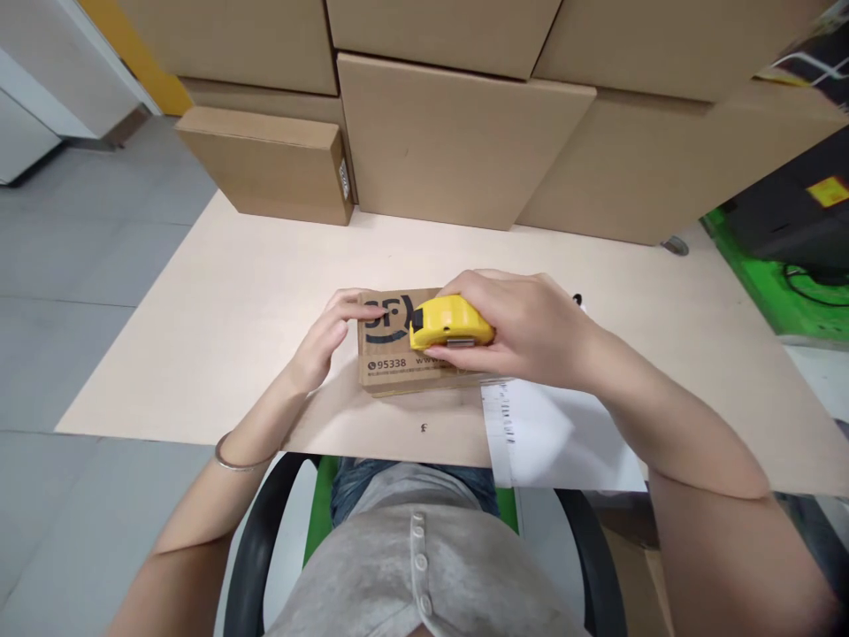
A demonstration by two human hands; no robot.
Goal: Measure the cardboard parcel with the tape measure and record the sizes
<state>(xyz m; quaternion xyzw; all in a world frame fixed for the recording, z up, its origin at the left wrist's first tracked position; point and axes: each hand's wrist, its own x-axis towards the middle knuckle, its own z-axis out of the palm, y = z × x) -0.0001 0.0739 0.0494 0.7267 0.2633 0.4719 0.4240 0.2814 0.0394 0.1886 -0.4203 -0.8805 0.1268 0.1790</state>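
A small cardboard box (388, 376) with a dark "SF" print lies on the table in front of me. My left hand (325, 341) holds the box at its left end, with the index finger on its printed top and other fingers at its far side. Gripped in my right hand (523, 323) is a yellow tape measure (451, 320), held over the top of the box. My right hand hides the box's right part. A white paper sheet (557, 433) with printing along its left edge lies partly under my right forearm.
Large cardboard boxes (451, 141) stand stacked along the table's far edge. A flatter carton (265, 168) stands at the back left. To the right are a green surface (749, 274) and a dark object with a yellow label. The pale table (199, 354) ends close to my lap.
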